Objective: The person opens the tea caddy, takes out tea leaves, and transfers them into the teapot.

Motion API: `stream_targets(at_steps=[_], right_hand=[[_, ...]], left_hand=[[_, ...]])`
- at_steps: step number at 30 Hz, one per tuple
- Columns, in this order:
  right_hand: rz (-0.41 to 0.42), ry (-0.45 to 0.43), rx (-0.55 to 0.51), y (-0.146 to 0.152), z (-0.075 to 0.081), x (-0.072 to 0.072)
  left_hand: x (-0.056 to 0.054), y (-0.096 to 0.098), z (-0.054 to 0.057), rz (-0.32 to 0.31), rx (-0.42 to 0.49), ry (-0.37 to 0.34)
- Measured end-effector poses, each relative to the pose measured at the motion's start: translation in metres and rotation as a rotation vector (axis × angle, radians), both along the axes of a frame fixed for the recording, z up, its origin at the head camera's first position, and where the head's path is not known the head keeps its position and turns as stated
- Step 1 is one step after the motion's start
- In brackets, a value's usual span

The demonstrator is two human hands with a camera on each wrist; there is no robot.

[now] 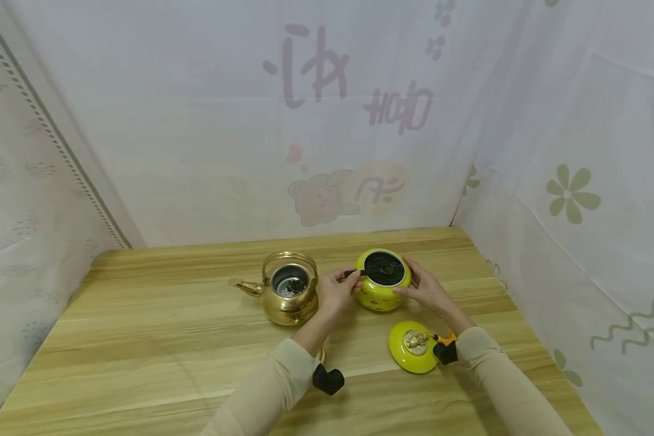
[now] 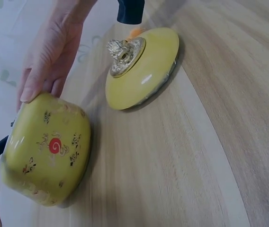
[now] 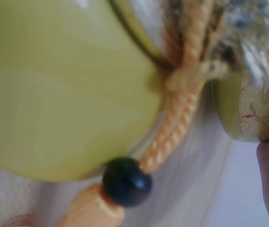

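My left hand (image 1: 335, 293) pinches the handle of a dark tea scoop (image 1: 355, 273) whose far end lies among dark tea leaves (image 1: 384, 266); its tip is hard to make out. The leaves fill a round yellow tea jar (image 1: 378, 301), marked with a red emblem. On the jar's right side rests my right hand (image 1: 427, 290), thumb at the front and fingers round the back, holding it. Left of the jar stands a gold teapot (image 1: 289, 309), lidless, with some leaves in its strainer (image 1: 291, 287). The left wrist view shows the jar (image 2: 49, 151) tilted by the camera angle.
The jar's yellow lid (image 1: 409, 357) lies on the wooden table (image 1: 169, 327) below my right wrist. It has a gold figure knob (image 2: 120, 54) and an orange cord (image 3: 179, 113) with a dark bead (image 3: 127, 182). A gold round lid edge peeks out by my left wrist. Printed curtains surround the table.
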State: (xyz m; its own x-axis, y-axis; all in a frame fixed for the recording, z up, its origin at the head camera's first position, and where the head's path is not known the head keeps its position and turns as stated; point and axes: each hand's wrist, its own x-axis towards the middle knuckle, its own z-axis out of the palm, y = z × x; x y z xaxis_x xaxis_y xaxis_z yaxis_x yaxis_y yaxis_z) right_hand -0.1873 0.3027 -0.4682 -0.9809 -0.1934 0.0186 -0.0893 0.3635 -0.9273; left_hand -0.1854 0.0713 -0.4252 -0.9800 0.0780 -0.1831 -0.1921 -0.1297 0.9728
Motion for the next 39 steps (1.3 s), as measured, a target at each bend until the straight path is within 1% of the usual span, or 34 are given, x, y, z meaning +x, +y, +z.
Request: stream_targets(at_steps=[6,15,20,22,27,30,34,37,39], right_hand=[[0.006,-0.002,0.010,0.001,0.002,0.002],[0.017,0.001,0.062,0.003,0.002,0.006],[0.004,0.005,0.085,0.004,0.003,0.010],[-0.015,0.018,0.091,0.005,0.005,0.012],[-0.055,0.075,0.118,0.006,0.011,0.017],[-0.063,0.085,0.122,0.003,0.016,0.022],[-0.057,0.104,0.088,-0.006,0.026,0.027],[-0.041,0.139,0.056,-0.016,0.034,0.030],[-0.025,0.168,0.043,-0.023,0.039,0.031]], left_hand=[[0.004,-0.007,0.001,0.030,0.035,0.018],[0.015,-0.019,0.008,0.026,0.052,0.015],[0.024,-0.029,0.016,0.020,0.053,0.036],[0.028,-0.035,0.020,0.015,0.056,0.047],[0.037,-0.053,0.029,-0.001,0.069,0.073],[0.043,-0.063,0.032,-0.003,0.059,0.077],[0.050,-0.076,0.037,0.007,0.074,0.075],[0.056,-0.088,0.041,0.023,0.102,0.071],[0.060,-0.098,0.044,0.039,0.105,0.069]])
